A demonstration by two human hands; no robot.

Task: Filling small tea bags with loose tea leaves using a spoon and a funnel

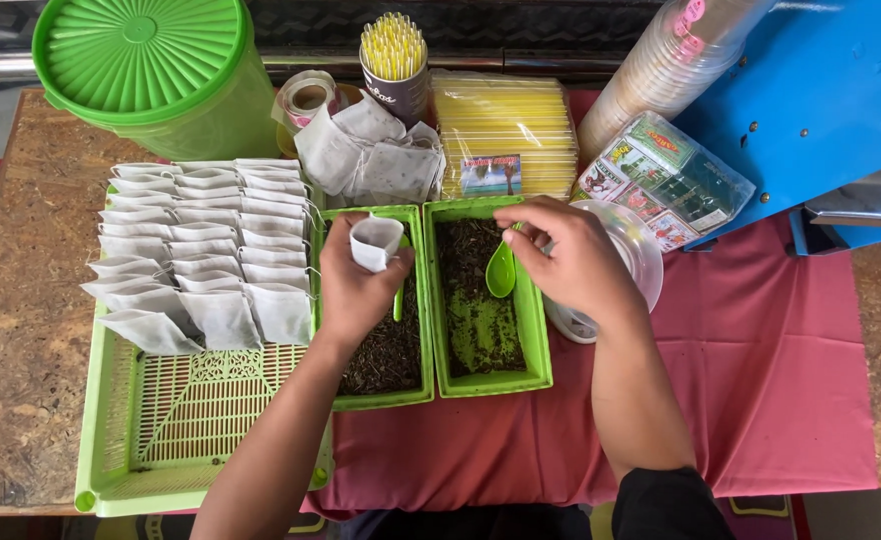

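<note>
My left hand [356,285] holds a small white filter bag [376,241] open at the top, above a green tray of dark loose tea leaves [386,345]. A green spoon [502,272] is gripped in my right hand [571,260], its bowl hanging over a second green tray [486,300] that contains dark leaves and green powder. Another green spoon handle [399,300] lies in the left tray, partly hidden by my left hand.
A large green slatted tray [161,430] at left carries several rows of filled white bags [201,250]. Behind are a green lidded bucket [151,70], a cup of yellow straws [394,60], loose empty bags [371,155], stacked plastic cups [661,70], a blue machine [821,110].
</note>
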